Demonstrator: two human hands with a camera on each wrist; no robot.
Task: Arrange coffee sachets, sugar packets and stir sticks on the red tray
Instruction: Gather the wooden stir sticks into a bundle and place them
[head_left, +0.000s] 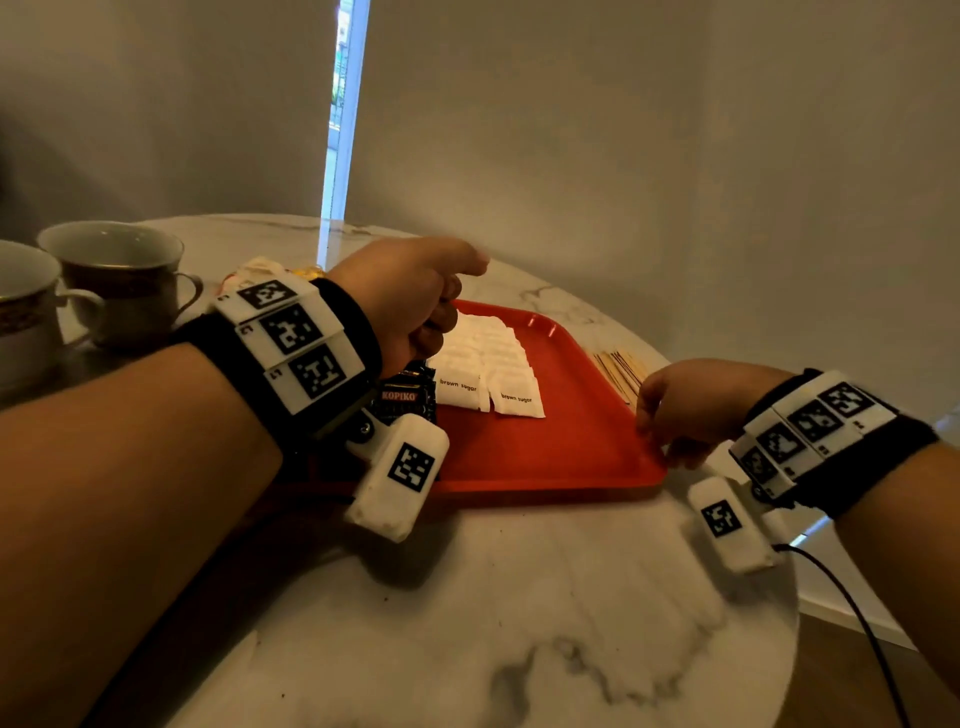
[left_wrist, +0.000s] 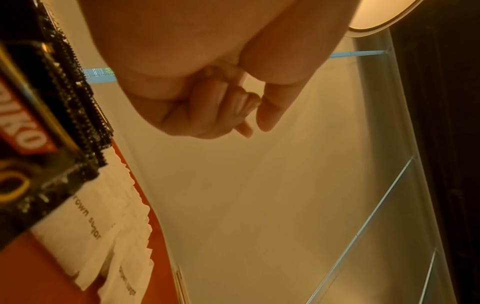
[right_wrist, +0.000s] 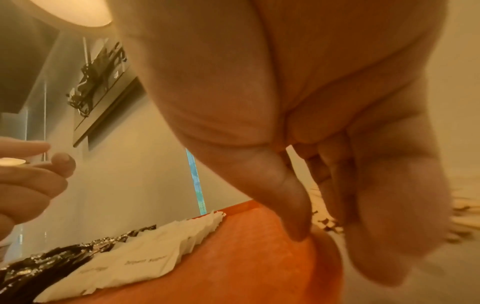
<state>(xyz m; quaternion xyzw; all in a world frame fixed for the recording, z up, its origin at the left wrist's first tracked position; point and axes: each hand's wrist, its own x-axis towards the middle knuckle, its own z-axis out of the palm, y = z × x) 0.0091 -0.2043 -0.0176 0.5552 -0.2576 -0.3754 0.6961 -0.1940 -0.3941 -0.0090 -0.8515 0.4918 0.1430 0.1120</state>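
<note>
The red tray (head_left: 545, 457) (left_wrist: 23, 267) (right_wrist: 246, 257) lies on the marble table. Black Kopiko coffee sachets (head_left: 405, 397) (left_wrist: 31, 127) (right_wrist: 52, 263) overlap along its left side. White brown sugar packets (head_left: 488, 364) (left_wrist: 85, 226) (right_wrist: 145, 257) lie beside them in two overlapping rows. Wooden stir sticks (head_left: 621, 371) (right_wrist: 462, 207) lie on the table just right of the tray. My left hand (head_left: 447, 306) (left_wrist: 246, 115) (right_wrist: 33, 174) hovers over the tray's far left, fingers curled, nothing seen in it. My right hand (head_left: 649, 436) (right_wrist: 311, 236) pinches the tray's right rim near the front corner.
Two patterned cups (head_left: 119, 280) (head_left: 21, 306) stand at the far left of the round table (head_left: 519, 623). A small heap of wrappers (head_left: 254, 270) shows behind my left wrist. A black cable (head_left: 857, 613) hangs off the table's right edge.
</note>
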